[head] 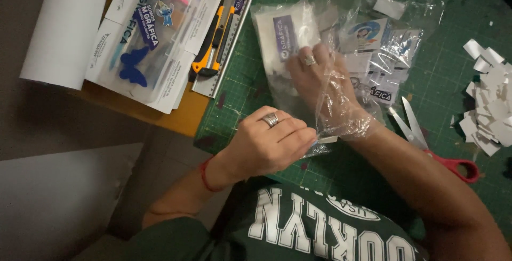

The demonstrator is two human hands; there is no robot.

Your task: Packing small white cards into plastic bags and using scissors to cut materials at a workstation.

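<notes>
Head view: right hand (312,71) was buried wrist-deep inside the clear plastic bag (298,31) on the tabletop (448,90), grip unreadable — left hand (266,143) pinched its mouth. Looked mid-way; cut stickers (373,53) already bagged, paper scraps (488,101) left outside.

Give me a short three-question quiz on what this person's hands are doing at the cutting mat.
1. True or false: the right hand is inside the clear plastic bag.
2. What does the left hand pinch? A) the scissors B) the bag's open edge C) the ruler
3. What colour are the handles of the scissors lying on the green cutting mat?

Key: 1 true. 2 B. 3 red.
</notes>
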